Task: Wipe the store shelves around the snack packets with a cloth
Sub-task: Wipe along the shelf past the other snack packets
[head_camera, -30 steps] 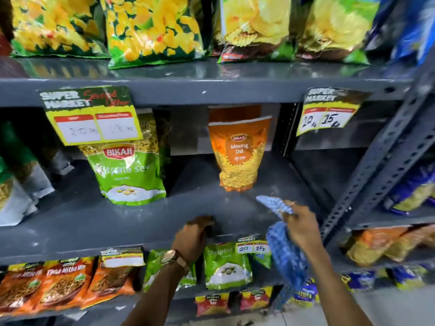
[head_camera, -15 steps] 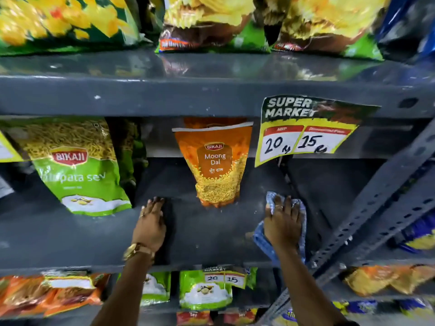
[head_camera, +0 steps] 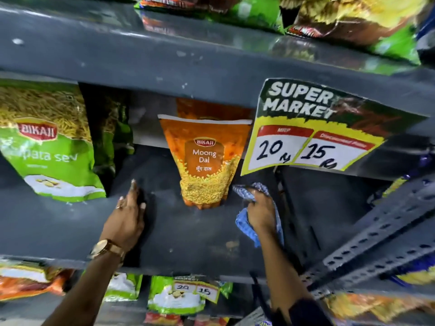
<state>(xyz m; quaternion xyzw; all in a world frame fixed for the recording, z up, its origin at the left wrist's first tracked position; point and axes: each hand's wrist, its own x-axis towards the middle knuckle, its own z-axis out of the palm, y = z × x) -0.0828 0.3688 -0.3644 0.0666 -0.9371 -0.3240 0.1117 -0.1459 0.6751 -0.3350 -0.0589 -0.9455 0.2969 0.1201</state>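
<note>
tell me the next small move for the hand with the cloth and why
Probably sweep the right hand with the blue cloth toward the shelf's front edge. The cloth lies pressed on the grey shelf right beside the orange Moong Dal packet, and the bare strip in front looks spotted. The left hand rests flat, clear of that path.

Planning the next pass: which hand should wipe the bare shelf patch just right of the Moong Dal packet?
Right. The right hand already presses the blue cloth on the shelf beside the Moong Dal packet. The left hand lies flat and bare, left of the packet.
</note>
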